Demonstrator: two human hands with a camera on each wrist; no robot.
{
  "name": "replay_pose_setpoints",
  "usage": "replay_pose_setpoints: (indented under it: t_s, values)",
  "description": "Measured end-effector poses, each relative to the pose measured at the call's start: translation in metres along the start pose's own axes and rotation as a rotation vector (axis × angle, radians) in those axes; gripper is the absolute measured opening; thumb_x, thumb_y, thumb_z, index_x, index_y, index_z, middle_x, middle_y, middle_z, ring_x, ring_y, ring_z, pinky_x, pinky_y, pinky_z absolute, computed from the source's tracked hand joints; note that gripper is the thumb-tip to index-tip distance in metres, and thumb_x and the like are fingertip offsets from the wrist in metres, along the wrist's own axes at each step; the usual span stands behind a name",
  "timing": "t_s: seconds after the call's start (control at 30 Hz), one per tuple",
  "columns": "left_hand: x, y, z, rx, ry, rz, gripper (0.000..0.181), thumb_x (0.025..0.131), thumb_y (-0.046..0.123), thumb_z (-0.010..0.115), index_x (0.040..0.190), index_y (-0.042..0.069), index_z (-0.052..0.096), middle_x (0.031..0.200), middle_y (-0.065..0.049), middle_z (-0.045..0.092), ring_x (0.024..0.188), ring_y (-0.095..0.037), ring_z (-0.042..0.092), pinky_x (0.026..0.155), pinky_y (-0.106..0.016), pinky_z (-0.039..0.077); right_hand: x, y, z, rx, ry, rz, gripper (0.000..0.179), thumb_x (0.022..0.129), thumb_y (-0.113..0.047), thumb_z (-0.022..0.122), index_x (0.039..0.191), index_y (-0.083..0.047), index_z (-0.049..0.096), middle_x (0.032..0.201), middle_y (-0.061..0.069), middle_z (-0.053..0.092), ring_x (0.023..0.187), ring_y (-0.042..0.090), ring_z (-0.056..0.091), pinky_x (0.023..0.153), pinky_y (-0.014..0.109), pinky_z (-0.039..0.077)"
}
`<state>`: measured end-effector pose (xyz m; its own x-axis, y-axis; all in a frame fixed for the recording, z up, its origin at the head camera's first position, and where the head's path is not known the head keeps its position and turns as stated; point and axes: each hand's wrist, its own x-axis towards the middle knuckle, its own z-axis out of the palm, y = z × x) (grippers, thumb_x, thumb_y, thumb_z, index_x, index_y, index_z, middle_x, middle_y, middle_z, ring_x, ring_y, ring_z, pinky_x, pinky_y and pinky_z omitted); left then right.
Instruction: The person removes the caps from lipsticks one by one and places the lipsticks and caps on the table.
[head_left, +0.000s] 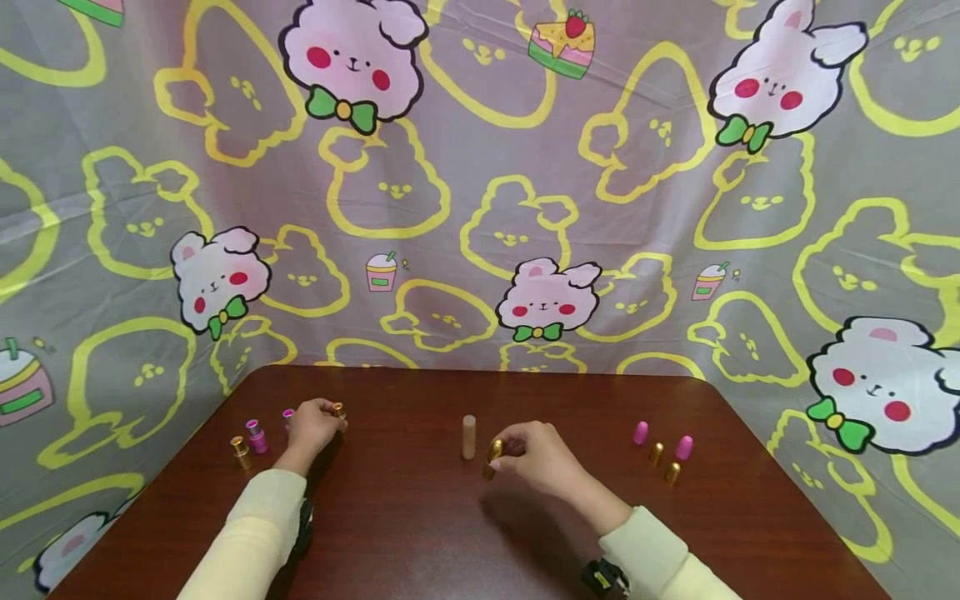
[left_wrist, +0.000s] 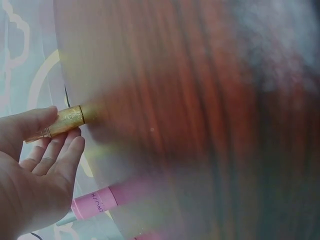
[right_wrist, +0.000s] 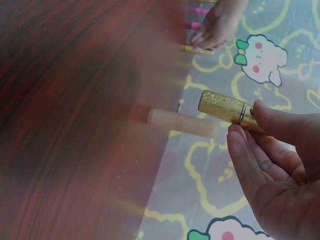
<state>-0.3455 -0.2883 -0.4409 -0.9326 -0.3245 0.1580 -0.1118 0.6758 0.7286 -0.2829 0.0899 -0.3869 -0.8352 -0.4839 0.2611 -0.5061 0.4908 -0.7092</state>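
My left hand pinches a gold lipstick tube between thumb and fingers, at the left of the brown table. Beside that hand stand pink tubes with shiny tops, one nearer and one partly behind the hand. A pink tube in the left wrist view carries the lettering CRUSH. Near the table's middle my right hand grips another gold lipstick tube by one end, tilted in the head view. Just left of it stands a plain beige tube.
A gold tube stands at the far left of the row. On the right are two rounded pink pieces, one farther and one nearer, with two small gold ones by them. A patterned cloth hangs behind the table.
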Motion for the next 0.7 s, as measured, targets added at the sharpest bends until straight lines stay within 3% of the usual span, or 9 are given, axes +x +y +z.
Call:
replay_pose_setpoints:
  t_s: [0.23, 0.43, 0.53, 0.63, 0.7]
  values:
    - [-0.001, -0.001, 0.0, -0.001, -0.003, -0.006, 0.029, 0.075, 0.005, 0.078, 0.095, -0.01, 0.064, 0.09, -0.022, 0.069, 0.088, -0.04, 0.061, 0.088, -0.057, 0.04, -0.004, 0.0, -0.009, 0.022, 0.006, 0.003, 0.01, 0.082, -0.007, 0.077, 0.091, -0.005, 0.072, 0.078, -0.004, 0.068, 0.073, 0.012, 0.064, 0.063, 0.026, 0.052]
    - [-0.002, -0.001, -0.002, -0.045, 0.02, 0.039, 0.038, 0.073, 0.005, 0.078, 0.102, -0.013, 0.061, 0.094, -0.024, 0.069, 0.089, -0.04, 0.064, 0.078, -0.047, 0.047, -0.009, 0.001, -0.016, 0.043, 0.018, 0.01, 0.011, 0.083, -0.008, 0.077, 0.093, -0.007, 0.072, 0.08, -0.004, 0.069, 0.074, 0.011, 0.065, 0.065, 0.026, 0.053]
    - [-0.003, 0.0, -0.004, -0.078, 0.031, 0.052, 0.045, 0.074, 0.005, 0.077, 0.11, -0.015, 0.058, 0.102, -0.028, 0.067, 0.095, -0.042, 0.063, 0.084, -0.048, 0.046, -0.011, 0.001, -0.02, 0.058, 0.018, 0.026, 0.011, 0.083, -0.009, 0.077, 0.094, -0.009, 0.073, 0.081, -0.005, 0.069, 0.075, 0.012, 0.066, 0.067, 0.026, 0.054]
    - [-0.004, 0.002, -0.005, -0.098, 0.035, 0.059, 0.05, 0.076, 0.006, 0.075, 0.116, -0.016, 0.055, 0.111, -0.032, 0.063, 0.103, -0.045, 0.06, 0.102, -0.052, 0.032, -0.012, 0.001, -0.024, 0.069, 0.023, 0.044, 0.012, 0.084, -0.011, 0.077, 0.095, -0.009, 0.073, 0.083, -0.004, 0.07, 0.077, 0.013, 0.066, 0.069, 0.027, 0.055]
    - [-0.005, 0.003, -0.007, -0.106, 0.04, 0.06, 0.051, 0.078, 0.007, 0.075, 0.119, -0.016, 0.053, 0.115, -0.033, 0.061, 0.106, -0.046, 0.059, 0.105, -0.053, 0.029, -0.013, 0.0, -0.026, 0.077, 0.03, 0.052, 0.012, 0.084, -0.011, 0.077, 0.095, -0.009, 0.073, 0.084, -0.003, 0.07, 0.078, 0.013, 0.067, 0.071, 0.027, 0.055]
